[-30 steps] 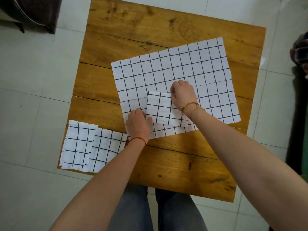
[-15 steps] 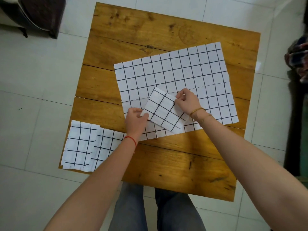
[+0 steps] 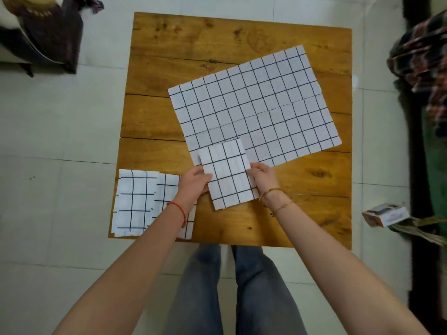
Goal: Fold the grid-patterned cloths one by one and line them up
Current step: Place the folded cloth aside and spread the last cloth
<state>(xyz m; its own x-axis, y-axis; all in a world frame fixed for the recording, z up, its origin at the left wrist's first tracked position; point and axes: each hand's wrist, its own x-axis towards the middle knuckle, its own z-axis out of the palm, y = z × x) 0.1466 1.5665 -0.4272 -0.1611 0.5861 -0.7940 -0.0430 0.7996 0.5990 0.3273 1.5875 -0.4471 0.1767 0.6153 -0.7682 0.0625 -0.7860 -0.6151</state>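
Observation:
A small folded grid-patterned cloth (image 3: 227, 175) is held between my two hands just above the near middle of the wooden table (image 3: 217, 39). My left hand (image 3: 193, 182) grips its left edge and my right hand (image 3: 263, 180) grips its right edge. Its far end overlaps the near corner of the large unfolded grid cloths (image 3: 254, 110), which lie flat and slightly skewed on the table's middle and right. Two folded cloths (image 3: 135, 201) lie side by side at the table's near left corner, the right one (image 3: 169, 189) partly hidden by my left forearm.
Pale floor tiles surround the table. A dark bag sits on the floor at the far left (image 3: 48, 32). Patterned fabric (image 3: 420, 61) and a small box (image 3: 384, 215) lie at the right. My legs (image 3: 229, 286) are below the table's near edge.
The folded cloth has been lifted off the large cloths, turned upright and drawn toward the near edge, with both hands moving along with it. The camera view has also shifted.

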